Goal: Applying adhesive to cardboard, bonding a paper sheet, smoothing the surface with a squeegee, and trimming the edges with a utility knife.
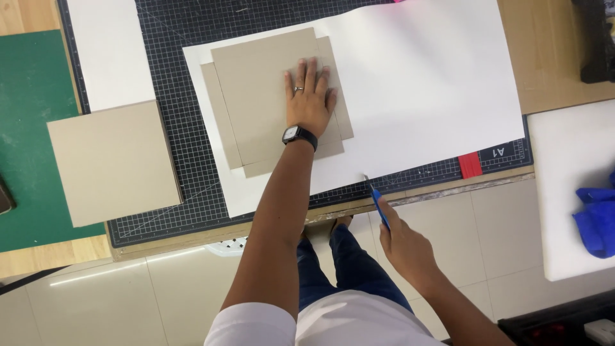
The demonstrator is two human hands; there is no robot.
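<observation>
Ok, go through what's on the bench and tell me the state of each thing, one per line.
Left hand: flat, pressing on the cardboard stack.
Right hand: gripping the blue knife.
Blue knife: tip at the white paper's near edge.
Cardboard stack: pieces overlapping, lying on the white paper.
White paper: spread flat on the cutting mat.
Cardboard square: lying apart, untouched.

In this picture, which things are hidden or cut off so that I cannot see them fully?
- Head view: the blue tool in the right hand; the fist covers its handle.
- White sheet: top edge cut by the frame.
- Blue item: cut by the right edge.
- Cardboard stack: partly under the left hand.
</observation>
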